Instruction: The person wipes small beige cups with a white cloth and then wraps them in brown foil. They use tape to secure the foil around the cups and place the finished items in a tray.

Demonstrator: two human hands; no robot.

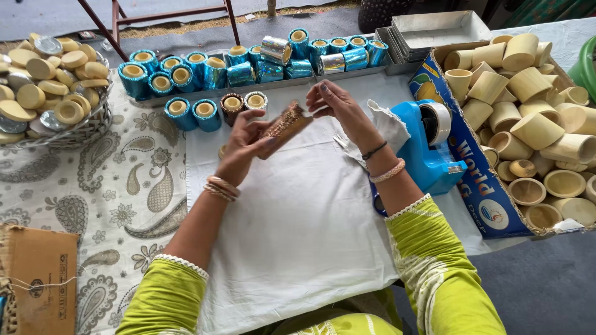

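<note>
My left hand (245, 146) grips a short cylinder wrapped in brown glittery paper (285, 124), held tilted over a white cloth (298, 217). The fingers of my right hand (341, 108) pinch together at the cylinder's upper right end, on the edge of the wrapping. Both wrists carry bangles and the sleeves are lime green. A blue tape dispenser (428, 146) with a white tape roll stands just right of my right forearm.
Rows of blue foil-wrapped cylinders (248, 62) sit on metal trays behind the cloth. A cardboard box (472, 180) at right holds several plain bamboo cups (534, 124). A wire basket of round lids (49, 87) stands at far left. A brown carton (37, 279) lies at bottom left.
</note>
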